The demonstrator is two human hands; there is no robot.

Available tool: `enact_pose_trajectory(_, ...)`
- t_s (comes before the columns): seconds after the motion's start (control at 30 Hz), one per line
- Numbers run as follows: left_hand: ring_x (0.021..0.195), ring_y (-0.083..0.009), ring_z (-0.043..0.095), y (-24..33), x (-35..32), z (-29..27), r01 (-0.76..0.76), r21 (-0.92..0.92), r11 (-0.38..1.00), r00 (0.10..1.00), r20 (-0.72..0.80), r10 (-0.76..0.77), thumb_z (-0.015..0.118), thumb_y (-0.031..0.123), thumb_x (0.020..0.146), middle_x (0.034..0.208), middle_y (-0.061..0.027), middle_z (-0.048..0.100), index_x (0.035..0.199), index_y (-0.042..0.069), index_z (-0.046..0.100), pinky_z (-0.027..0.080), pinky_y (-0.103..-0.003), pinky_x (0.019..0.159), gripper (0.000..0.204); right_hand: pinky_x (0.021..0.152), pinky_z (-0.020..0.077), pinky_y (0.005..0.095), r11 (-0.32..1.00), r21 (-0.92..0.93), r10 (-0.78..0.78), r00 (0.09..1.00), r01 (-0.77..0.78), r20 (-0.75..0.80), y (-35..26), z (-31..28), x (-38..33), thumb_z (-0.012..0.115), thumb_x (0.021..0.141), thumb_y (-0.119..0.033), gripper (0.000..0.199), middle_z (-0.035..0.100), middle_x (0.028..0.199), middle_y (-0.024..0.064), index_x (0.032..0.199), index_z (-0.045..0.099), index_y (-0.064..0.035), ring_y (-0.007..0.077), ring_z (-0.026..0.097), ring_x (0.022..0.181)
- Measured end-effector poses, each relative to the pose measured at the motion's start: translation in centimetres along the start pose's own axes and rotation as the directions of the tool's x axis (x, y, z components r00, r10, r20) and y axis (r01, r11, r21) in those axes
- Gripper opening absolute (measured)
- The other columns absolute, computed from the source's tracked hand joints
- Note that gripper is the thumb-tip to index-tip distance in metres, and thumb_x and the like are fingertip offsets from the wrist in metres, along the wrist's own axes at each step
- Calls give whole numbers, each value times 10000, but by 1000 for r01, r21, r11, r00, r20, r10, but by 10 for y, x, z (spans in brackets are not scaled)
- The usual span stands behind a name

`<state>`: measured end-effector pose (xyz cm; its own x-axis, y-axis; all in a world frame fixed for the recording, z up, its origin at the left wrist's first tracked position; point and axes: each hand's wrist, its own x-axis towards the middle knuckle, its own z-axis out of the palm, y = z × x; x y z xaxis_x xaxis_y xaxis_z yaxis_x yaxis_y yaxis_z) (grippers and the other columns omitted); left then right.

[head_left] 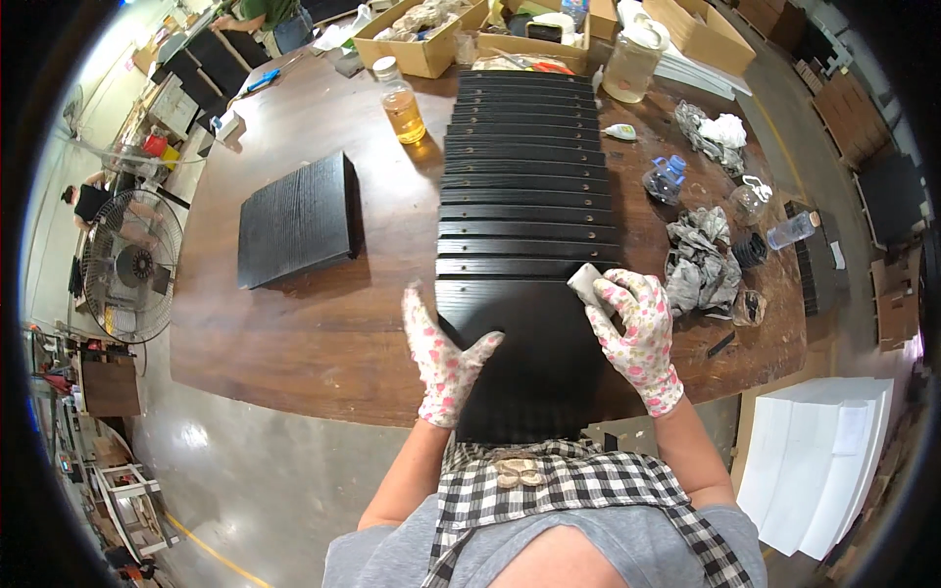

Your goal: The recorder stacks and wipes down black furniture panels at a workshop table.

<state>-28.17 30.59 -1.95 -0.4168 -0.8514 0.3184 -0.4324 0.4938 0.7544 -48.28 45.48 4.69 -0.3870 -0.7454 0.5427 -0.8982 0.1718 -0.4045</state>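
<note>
A black panel (534, 338) lies in front of me, its near end reaching over the table edge to my apron. Behind it, several overlapping black boards (524, 186) with small holes near their ends run away from me in a row. My left hand (443, 358), in a floral glove, rests at the panel's left edge, thumb and fingers apart. In the matching glove, my right hand (639, 328) pinches a small pale grey block (585, 284) at the panel's far right corner. Whether the block touches the surface is hard to tell.
On the brown table (294, 333) lies a stack of black boards (299, 225) at left. A bottle of yellow liquid (403, 113) stands behind. Crumpled grey cloth (701, 260), a blue-capped bottle (666, 179) and a large jar (632, 69) are at right. Cardboard boxes (421, 49) line the back.
</note>
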Motion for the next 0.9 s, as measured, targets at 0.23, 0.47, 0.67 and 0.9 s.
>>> enact_pose_trajectory(0.23, 1248, -301, 506, -20, 5, 3, 114, -347, 931, 971, 239, -30, 829, 220, 731, 1370, -216, 483, 1449, -20, 292, 411, -388, 1042, 929, 788, 434, 416, 994, 6, -112, 987, 112, 119, -66, 67, 38, 715, 767, -215, 247, 619, 1018, 68, 982, 672, -100, 270, 564, 924)
enact_pose_trajectory(0.47, 1316, -388, 418, -30, 9, 0, 66, -387, 920, 967, 251, 36, 796, 253, 756, 1420, -263, 398, 1437, -49, 300, 366, -432, 1079, 895, 804, 450, 414, 995, 35, -94, 980, 89, 175, -68, 74, 41, 729, 743, -181, 282, 621, 1059, 84, 1002, 669, -87, 278, 568, 961)
enact_pose_trajectory(0.67, 1276, -401, 453, -34, 0, 16, 68, -338, 939, 963, 267, 27, 789, 206, 734, 1389, -253, 426, 1415, -39, 321, 381, -433, 1062, 862, 823, 432, 401, 988, 4, -149, 968, 152, 199, -101, 90, 61, 707, 776, -183, 252, 627, 1061, 90, 995, 674, -61, 274, 569, 951)
enact_pose_trajectory(0.9, 1258, -338, 467, -28, 9, 1, 33, -349, 937, 970, 237, 54, 785, 164, 744, 1360, -207, 450, 1458, -2, 292, 375, -419, 1064, 883, 821, 445, 417, 988, -147, -24, 993, 41, 112, -29, 27, 20, 719, 762, -150, 283, 628, 1071, 82, 1031, 656, -91, 280, 576, 949)
